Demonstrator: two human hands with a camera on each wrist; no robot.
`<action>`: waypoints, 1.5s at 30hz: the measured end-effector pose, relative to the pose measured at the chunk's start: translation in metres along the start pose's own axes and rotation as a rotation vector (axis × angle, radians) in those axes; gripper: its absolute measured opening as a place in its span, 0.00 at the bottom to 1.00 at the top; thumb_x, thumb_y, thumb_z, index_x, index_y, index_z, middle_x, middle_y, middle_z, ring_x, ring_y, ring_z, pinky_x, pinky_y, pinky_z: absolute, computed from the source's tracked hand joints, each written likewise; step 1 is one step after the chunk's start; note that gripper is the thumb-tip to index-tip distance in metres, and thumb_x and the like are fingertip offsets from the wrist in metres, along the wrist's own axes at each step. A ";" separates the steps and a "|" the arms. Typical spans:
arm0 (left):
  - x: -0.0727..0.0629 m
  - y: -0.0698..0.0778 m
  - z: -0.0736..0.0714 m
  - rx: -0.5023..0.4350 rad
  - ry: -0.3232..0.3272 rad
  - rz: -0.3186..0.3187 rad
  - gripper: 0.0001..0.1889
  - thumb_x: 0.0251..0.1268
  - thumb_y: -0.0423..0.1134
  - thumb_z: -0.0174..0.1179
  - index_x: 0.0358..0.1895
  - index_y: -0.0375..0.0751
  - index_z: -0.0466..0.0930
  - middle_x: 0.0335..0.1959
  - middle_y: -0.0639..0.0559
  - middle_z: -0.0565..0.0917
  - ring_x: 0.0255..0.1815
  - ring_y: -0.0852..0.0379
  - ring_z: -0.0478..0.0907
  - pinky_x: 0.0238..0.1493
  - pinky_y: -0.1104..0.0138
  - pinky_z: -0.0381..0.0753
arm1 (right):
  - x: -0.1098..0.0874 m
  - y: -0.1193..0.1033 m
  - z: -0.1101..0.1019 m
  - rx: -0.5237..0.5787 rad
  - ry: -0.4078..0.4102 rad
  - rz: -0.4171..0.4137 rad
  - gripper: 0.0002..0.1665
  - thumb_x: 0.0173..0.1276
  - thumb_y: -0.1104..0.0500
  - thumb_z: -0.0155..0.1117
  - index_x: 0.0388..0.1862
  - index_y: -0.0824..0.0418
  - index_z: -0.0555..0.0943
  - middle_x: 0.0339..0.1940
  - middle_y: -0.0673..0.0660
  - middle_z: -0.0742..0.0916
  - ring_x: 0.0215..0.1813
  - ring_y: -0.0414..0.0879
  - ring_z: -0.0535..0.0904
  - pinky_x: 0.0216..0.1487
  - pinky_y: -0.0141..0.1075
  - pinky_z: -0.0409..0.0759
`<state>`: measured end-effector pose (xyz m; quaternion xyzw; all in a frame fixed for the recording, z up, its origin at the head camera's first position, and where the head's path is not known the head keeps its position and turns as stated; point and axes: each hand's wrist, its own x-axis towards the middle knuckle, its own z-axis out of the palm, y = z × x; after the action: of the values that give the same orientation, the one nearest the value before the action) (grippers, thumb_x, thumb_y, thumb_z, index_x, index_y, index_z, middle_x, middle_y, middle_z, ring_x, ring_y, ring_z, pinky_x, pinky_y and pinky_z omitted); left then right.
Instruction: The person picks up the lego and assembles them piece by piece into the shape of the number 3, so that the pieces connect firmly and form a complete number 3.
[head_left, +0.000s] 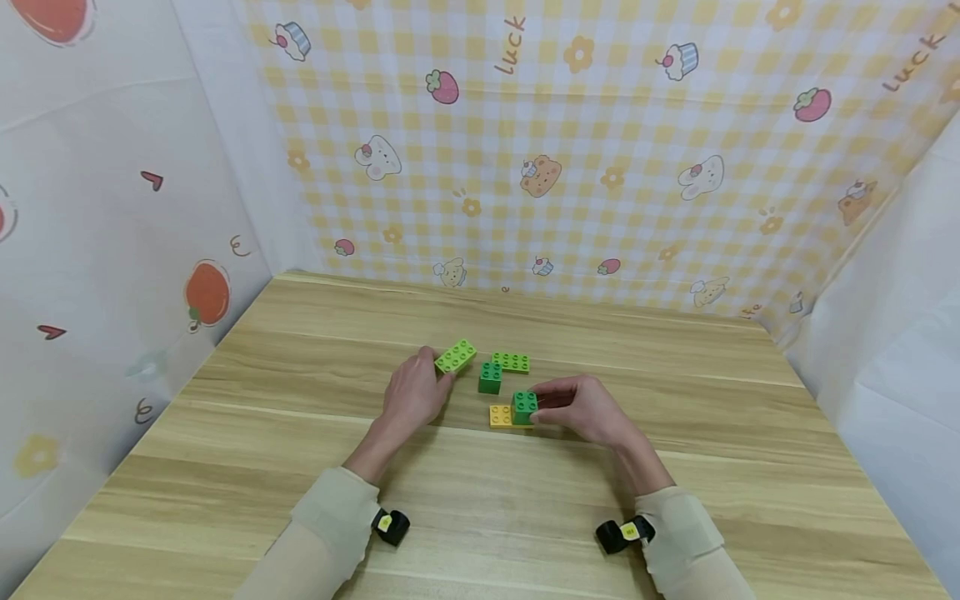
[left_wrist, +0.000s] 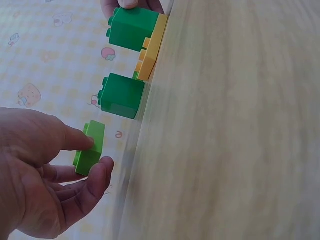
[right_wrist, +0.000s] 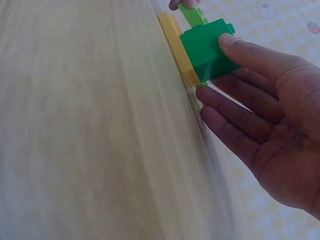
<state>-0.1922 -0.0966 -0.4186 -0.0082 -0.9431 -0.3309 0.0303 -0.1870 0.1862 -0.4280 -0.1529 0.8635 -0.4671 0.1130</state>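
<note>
Between thumb and fingers, my left hand (head_left: pixel 412 392) pinches a light green building brick (head_left: pixel 455 357), tilted and raised in the left wrist view. My right hand (head_left: pixel 581 408) grips a dark green brick (head_left: pixel 525 406) with the thumb on one side. That brick sits at the right end of a flat yellow brick (head_left: pixel 500 416), whose left studs show. Behind them stands a second dark green brick (head_left: pixel 490 377), next to another light green brick (head_left: pixel 513 362) lying flat. In the right wrist view the thumb presses the green brick (right_wrist: pixel 207 47) above the yellow one (right_wrist: pixel 177 47).
The wood-grain table (head_left: pixel 465 517) runs back to a yellow checked cloth (head_left: pixel 600 225). White cloth (head_left: pixel 127 208) hangs at the left side, and more at the right. Black camera straps (head_left: pixel 392 527) sit on both wrists.
</note>
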 end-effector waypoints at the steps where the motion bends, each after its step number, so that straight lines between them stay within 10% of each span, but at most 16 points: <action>1: 0.000 0.000 0.000 0.001 -0.001 0.000 0.23 0.75 0.40 0.65 0.63 0.27 0.76 0.46 0.37 0.86 0.34 0.49 0.80 0.28 0.64 0.75 | 0.000 0.000 0.000 -0.001 0.000 0.003 0.24 0.66 0.57 0.79 0.58 0.65 0.88 0.50 0.60 0.92 0.51 0.48 0.89 0.48 0.36 0.88; 21: -0.002 0.007 -0.004 -0.146 -0.061 0.006 0.23 0.76 0.36 0.63 0.67 0.29 0.73 0.52 0.38 0.85 0.52 0.44 0.82 0.55 0.50 0.81 | 0.001 -0.001 0.001 0.007 0.004 0.007 0.23 0.66 0.58 0.80 0.57 0.66 0.88 0.49 0.60 0.93 0.50 0.48 0.90 0.48 0.36 0.88; 45: -0.003 0.012 -0.004 -0.287 -0.162 0.002 0.22 0.79 0.35 0.59 0.70 0.33 0.71 0.53 0.40 0.82 0.51 0.48 0.80 0.49 0.60 0.80 | 0.000 -0.001 -0.001 0.019 0.004 0.005 0.23 0.65 0.59 0.80 0.57 0.66 0.88 0.49 0.61 0.93 0.50 0.49 0.90 0.49 0.35 0.87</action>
<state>-0.1882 -0.0897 -0.4087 -0.0403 -0.8855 -0.4606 -0.0471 -0.1868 0.1861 -0.4265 -0.1487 0.8596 -0.4754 0.1141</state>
